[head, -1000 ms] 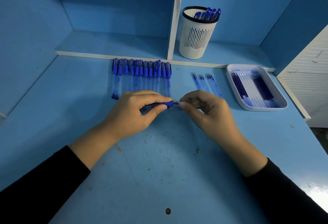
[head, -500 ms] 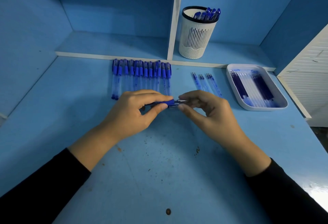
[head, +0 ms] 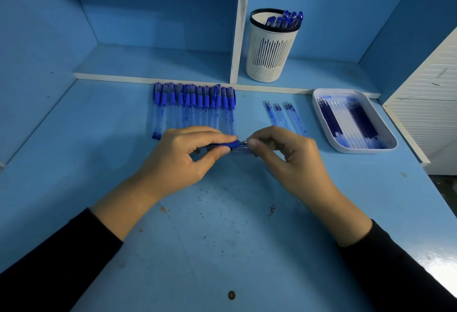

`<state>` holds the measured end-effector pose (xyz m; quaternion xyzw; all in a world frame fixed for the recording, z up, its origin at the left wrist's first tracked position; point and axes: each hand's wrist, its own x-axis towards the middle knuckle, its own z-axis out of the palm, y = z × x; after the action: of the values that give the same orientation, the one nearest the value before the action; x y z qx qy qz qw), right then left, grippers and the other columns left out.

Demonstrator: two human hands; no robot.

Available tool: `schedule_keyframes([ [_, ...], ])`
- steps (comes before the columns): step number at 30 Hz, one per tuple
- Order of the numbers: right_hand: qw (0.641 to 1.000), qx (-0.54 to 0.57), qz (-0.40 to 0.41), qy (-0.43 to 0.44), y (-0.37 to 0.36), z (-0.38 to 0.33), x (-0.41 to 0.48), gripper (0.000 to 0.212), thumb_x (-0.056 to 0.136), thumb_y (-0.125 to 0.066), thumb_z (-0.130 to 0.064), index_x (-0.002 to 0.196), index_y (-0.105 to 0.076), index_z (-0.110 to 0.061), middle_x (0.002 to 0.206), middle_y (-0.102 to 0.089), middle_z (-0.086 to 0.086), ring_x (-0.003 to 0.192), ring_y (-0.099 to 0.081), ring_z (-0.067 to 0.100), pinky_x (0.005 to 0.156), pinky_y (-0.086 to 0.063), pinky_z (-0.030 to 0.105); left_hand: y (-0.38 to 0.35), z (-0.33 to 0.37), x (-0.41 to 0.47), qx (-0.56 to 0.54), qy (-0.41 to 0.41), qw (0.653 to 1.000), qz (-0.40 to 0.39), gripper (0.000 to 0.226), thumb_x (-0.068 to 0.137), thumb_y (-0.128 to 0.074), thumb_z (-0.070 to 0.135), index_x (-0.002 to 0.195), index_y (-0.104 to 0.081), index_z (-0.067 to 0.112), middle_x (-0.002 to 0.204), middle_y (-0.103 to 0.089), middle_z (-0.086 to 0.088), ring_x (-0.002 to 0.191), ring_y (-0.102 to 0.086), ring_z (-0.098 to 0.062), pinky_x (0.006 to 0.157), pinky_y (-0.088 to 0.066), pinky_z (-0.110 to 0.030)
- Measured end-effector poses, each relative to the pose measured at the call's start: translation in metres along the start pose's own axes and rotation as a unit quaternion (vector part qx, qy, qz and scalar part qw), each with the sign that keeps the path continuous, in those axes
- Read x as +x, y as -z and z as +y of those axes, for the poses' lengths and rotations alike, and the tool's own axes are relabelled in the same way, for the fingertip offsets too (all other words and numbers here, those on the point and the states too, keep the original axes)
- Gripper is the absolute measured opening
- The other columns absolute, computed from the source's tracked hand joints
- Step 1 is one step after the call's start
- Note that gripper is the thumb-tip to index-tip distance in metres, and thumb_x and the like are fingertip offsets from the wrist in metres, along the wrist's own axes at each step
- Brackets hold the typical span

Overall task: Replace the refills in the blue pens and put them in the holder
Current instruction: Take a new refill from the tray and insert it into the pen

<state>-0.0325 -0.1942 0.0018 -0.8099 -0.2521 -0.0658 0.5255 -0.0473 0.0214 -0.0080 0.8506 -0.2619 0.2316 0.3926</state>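
Observation:
A blue pen (head: 231, 144) lies level between both hands above the desk's middle. My left hand (head: 183, 158) grips its barrel near the blue grip section. My right hand (head: 284, 153) pinches the tip end, and its fingers hide that end. A row of several blue capped pens (head: 194, 106) lies on the desk behind my left hand. Several loose refills (head: 282, 115) lie behind my right hand. The white slotted holder (head: 270, 49) stands on the back shelf with several blue pens in it.
A white tray (head: 356, 148) with several refills sits at the right of the blue desk. A white shelf divider (head: 238, 27) rises beside the holder. A white slatted panel (head: 430, 94) stands at the far right.
My right hand drew slightly away from the pen's tip half a second ago, then closed back onto it. My left hand has kept its grip in place.

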Motion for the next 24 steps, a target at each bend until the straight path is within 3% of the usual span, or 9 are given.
schedule_keyframes([
  [4, 0.999, 0.042, -0.009, 0.010, -0.0004, -0.0011, 0.0005, 0.015, 0.086, -0.071, -0.009, 0.100, -0.065, -0.009, 0.086, -0.067, -0.003, 0.082, -0.065, 0.014, 0.081, -0.051, 0.023, -0.0007, 0.0007, 0.0023, -0.005, -0.002, 1.000, 0.020, 0.019, 0.085, -0.073, 0.012, 0.103, -0.075, 0.007, 0.095, -0.069, 0.010, 0.082, -0.064, 0.001, 0.075, -0.051, -0.014],
  [7, 0.999, 0.030, -0.001, 0.014, -0.0031, 0.0004, 0.0011, 0.010, 0.086, -0.071, -0.008, 0.094, -0.067, -0.009, 0.084, -0.068, -0.003, 0.079, -0.064, 0.013, 0.080, -0.050, 0.020, -0.0003, 0.0004, 0.0012, -0.008, -0.005, 1.000, 0.022, 0.018, 0.083, -0.075, 0.012, 0.099, -0.076, 0.005, 0.095, -0.069, 0.011, 0.084, -0.065, 0.005, 0.078, -0.051, -0.013],
  [11, 0.999, 0.038, 0.008, 0.000, -0.0013, 0.0001, 0.0011, 0.021, 0.081, -0.075, -0.024, 0.097, -0.068, -0.011, 0.085, -0.070, -0.003, 0.081, -0.066, 0.015, 0.081, -0.052, 0.023, 0.0006, 0.0025, 0.0021, -0.026, 0.009, 0.999, 0.034, 0.019, 0.081, -0.076, 0.011, 0.100, -0.076, 0.006, 0.093, -0.073, 0.004, 0.081, -0.069, -0.003, 0.077, -0.053, -0.016],
  [15, 0.998, 0.037, 0.014, 0.042, -0.0027, -0.0002, 0.0021, 0.014, 0.083, -0.074, -0.008, 0.096, -0.067, -0.009, 0.089, -0.068, 0.000, 0.084, -0.065, 0.016, 0.082, -0.052, 0.026, 0.0013, 0.0029, 0.0033, -0.020, 0.004, 0.999, 0.028, 0.017, 0.081, -0.078, 0.012, 0.097, -0.076, 0.007, 0.093, -0.072, 0.007, 0.081, -0.068, 0.000, 0.078, -0.052, -0.014],
  [19, 0.999, 0.038, 0.019, 0.013, -0.0025, -0.0011, 0.0009, 0.015, 0.081, -0.075, -0.021, 0.089, -0.069, -0.010, 0.081, -0.069, -0.006, 0.075, -0.063, 0.008, 0.075, -0.048, 0.017, 0.0018, 0.0024, 0.0021, -0.010, -0.003, 1.000, 0.022, 0.019, 0.080, -0.078, 0.011, 0.098, -0.077, 0.006, 0.090, -0.073, 0.004, 0.080, -0.068, -0.004, 0.076, -0.054, -0.016],
  [21, 0.999, 0.048, 0.011, 0.010, -0.0013, -0.0015, 0.0013, 0.023, 0.079, -0.077, -0.022, 0.095, -0.067, -0.009, 0.085, -0.068, -0.004, 0.079, -0.065, 0.013, 0.079, -0.051, 0.021, 0.0014, 0.0029, 0.0028, -0.012, -0.003, 1.000, 0.019, 0.019, 0.080, -0.079, 0.011, 0.098, -0.077, 0.006, 0.090, -0.073, 0.003, 0.080, -0.068, -0.004, 0.076, -0.055, -0.017],
  [24, 0.998, 0.033, 0.010, 0.048, -0.0020, 0.0003, 0.0025, 0.015, 0.081, -0.075, -0.010, 0.094, -0.067, -0.008, 0.087, -0.068, 0.001, 0.082, -0.065, 0.016, 0.081, -0.052, 0.027, 0.0017, 0.0030, 0.0029, -0.015, 0.001, 1.000, 0.020, 0.018, 0.080, -0.079, 0.010, 0.097, -0.077, 0.006, 0.091, -0.072, 0.005, 0.081, -0.068, -0.002, 0.077, -0.055, -0.018],
])
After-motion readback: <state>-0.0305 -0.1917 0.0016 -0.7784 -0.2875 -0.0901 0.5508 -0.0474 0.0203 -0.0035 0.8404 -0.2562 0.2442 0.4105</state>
